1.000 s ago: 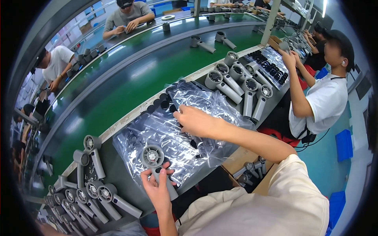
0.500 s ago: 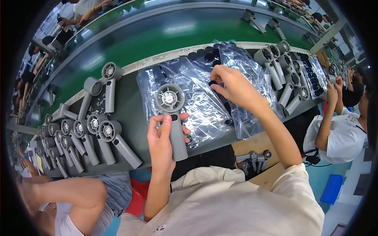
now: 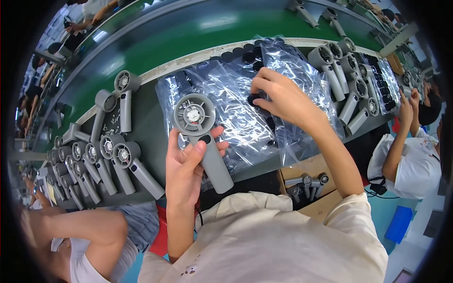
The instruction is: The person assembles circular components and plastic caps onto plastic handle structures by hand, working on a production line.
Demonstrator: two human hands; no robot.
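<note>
The left hand [image 3: 186, 172] is gripping a grey handheld fan body [image 3: 200, 137] by its handle (round head up), just before the clear plastic bags [image 3: 236, 101]. The right hand [image 3: 278, 96] is pinching a small black part [image 3: 255, 98] atop those bags.

The one camera sits on my head and looks steeply down, close over my chest and forearms. It faces the grey worktop [image 3: 151, 122] and the green conveyor belt [image 3: 188, 42] beyond, edges bending at the rim.
</note>
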